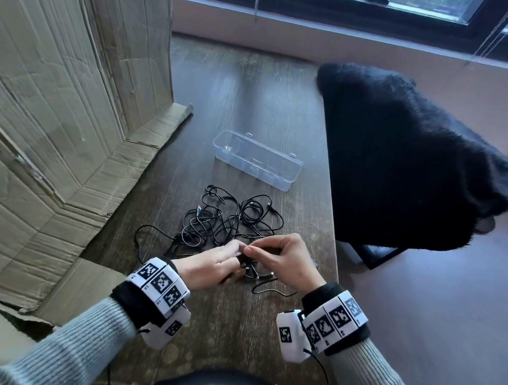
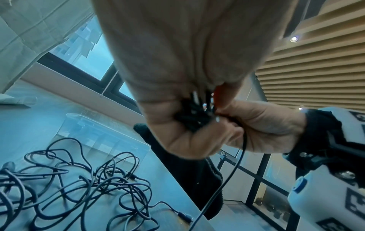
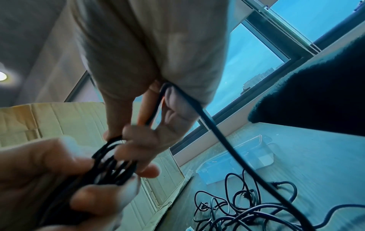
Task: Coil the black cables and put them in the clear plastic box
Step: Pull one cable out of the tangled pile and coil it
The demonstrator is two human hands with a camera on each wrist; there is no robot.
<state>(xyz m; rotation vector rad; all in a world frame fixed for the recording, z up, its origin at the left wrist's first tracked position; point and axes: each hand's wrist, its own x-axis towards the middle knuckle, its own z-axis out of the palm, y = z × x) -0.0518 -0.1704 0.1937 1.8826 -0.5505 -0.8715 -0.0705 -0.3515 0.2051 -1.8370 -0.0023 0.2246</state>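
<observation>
Coiling step: left hand (image 1: 211, 262) grips small cable bundle (image 2: 194, 116), right hand (image 1: 283, 259) pinches its loose strand near desk's near edge; tangled black cables (image 1: 227, 218) mid-desk, clear plastic box (image 1: 258, 159) beyond, empty-looking; next, wrap tail, drop in.

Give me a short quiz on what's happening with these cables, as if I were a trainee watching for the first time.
1. True or false: the clear plastic box already holds a coiled black cable.
2. Which hand holds the small bundle of coiled black cable in its grip?
A. left hand
B. right hand
C. neither
3. Fill in: the loose tangle of black cables lies on the dark wooden table, between the hands and the ____.

Key:
1. False; no cable shows in it.
2. A; the right hand pinches a strand leading from it.
3. Box.
</observation>
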